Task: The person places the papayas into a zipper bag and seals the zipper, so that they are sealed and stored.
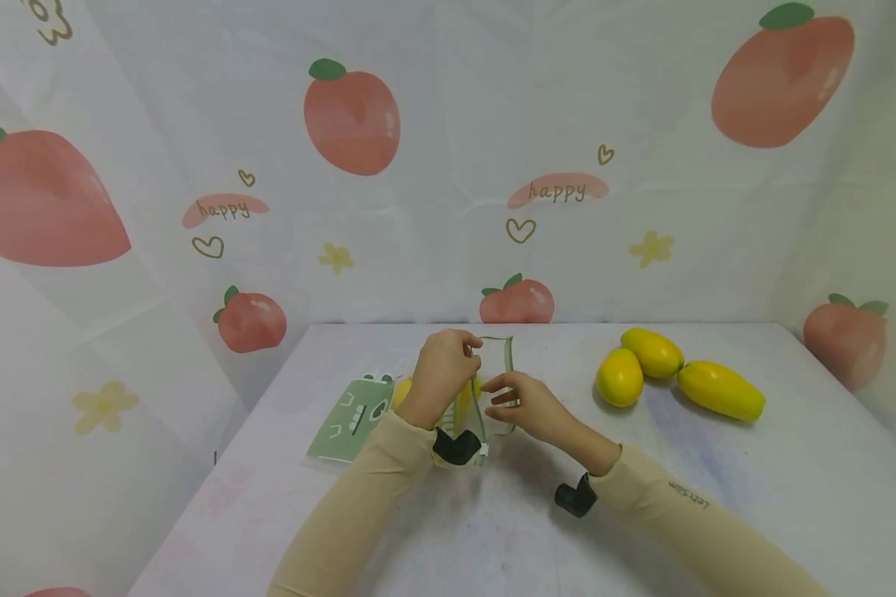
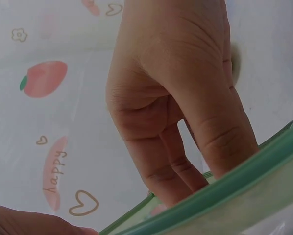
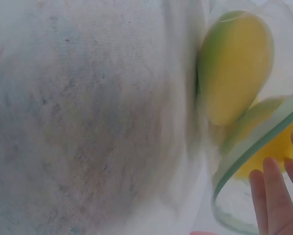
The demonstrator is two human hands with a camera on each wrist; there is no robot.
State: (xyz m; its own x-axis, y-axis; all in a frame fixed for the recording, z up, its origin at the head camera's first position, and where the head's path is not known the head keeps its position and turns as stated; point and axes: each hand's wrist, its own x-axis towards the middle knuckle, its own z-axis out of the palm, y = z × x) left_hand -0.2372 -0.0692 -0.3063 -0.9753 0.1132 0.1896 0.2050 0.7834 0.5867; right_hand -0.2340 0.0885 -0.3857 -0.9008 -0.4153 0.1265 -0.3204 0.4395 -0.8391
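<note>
A clear zip bag (image 1: pixel 510 355) with a green-edged rim (image 2: pixel 239 178) stands upright between my hands, its mouth spread. My left hand (image 1: pixel 443 373) grips the bag's upper edge; in the left wrist view only one of its digits shows at the lower left. My right hand (image 1: pixel 530 406) reaches in from the right, its fingers (image 3: pixel 274 191) loosely extended at the bag's mouth, dipping past the rim. Inside the bag lie a yellow-green mango (image 3: pixel 237 66) and a second yellow mango (image 3: pixel 254 164). The right fingers overlap the second mango; whether they touch it I cannot tell.
Left of the bag, a flat green bag (image 1: pixel 351 419) with a cartoon face lies on the table (image 1: pixel 269 497). On the right side lie a rounded yellow mango (image 1: pixel 620 377) and two longer yellow fruits, one behind (image 1: pixel 651 352) and one farther right (image 1: pixel 720 390). Fruit-printed cloth hangs behind.
</note>
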